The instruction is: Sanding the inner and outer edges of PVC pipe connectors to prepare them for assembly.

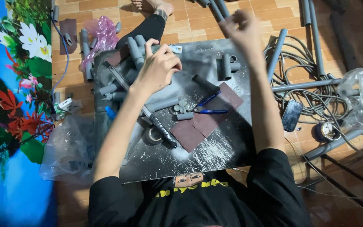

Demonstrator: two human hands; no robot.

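Head view, looking down. We see the left hand (158,67) resting on the dark worktop (215,147), its fingers (171,63) curled around a grey pipe fitting (136,50) at the far left part of the board. The right hand (242,29) is raised above the far edge of the worktop and is blurred; we cannot tell whether its fingers are released or clenched, nor whether they carry anything.

Just nearer us than the left fingers lie a short grey pipe (162,104) and a hacksaw (156,122) whose dark handle points toward the body. Beside the handle sits a roll of tape (153,135). Between the two forearms we note blue-handled pliers (209,107) on brown sandpaper (209,117), with a few coins (180,105) and a small grey sleeve touching the paper's left edge. White dust (206,153) covers the near part of the board. Below the right hand, a grey tee fitting (227,66) stands on the worktop (well apart from the left fingers).

To the right of the right forearm, on the tiled floor (181,21), lie long grey pipes (307,86), coiled cable (311,101), a phone (291,115) and a clear plastic bag (360,98). Left of the left fingers lies a pink bag (101,31).
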